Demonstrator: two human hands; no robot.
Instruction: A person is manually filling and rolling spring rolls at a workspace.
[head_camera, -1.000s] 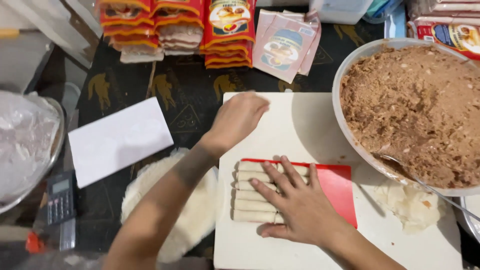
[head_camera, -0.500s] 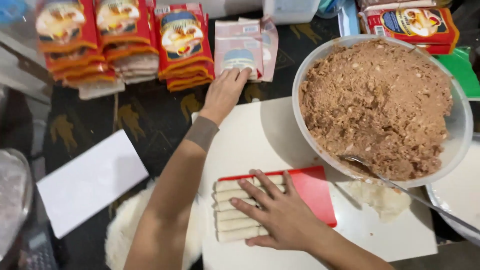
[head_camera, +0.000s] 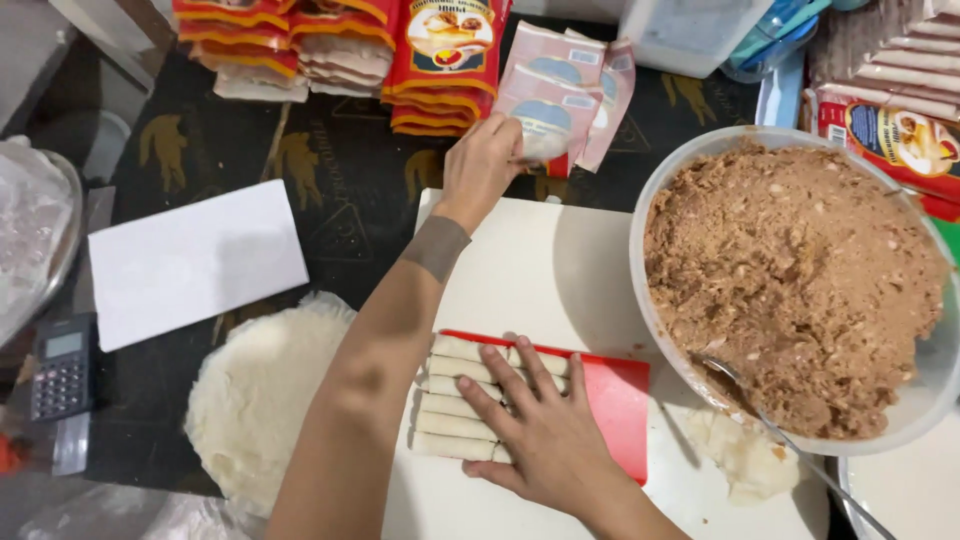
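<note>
My left hand (head_camera: 482, 165) reaches far forward over the white cutting board (head_camera: 540, 270) and pinches the near edge of a pink plastic pouch (head_camera: 555, 100) that lies on the dark cloth. My right hand (head_camera: 540, 432) lies flat with spread fingers on a row of several pale spring rolls (head_camera: 445, 400). The rolls sit side by side on a red tray (head_camera: 622, 400) at the board's near edge.
A large bowl (head_camera: 650, 190) of brown minced filling (head_camera: 790, 280) with a spoon (head_camera: 760, 410) stands at the right. Round white wrappers (head_camera: 260, 400), white paper (head_camera: 195, 262) and a calculator (head_camera: 60, 365) lie at the left. Red packets (head_camera: 440, 60) are stacked at the back.
My left hand has moved from the board's far corner up to the pink pouch and taken hold of its edge. My right hand stays on the rolls.
</note>
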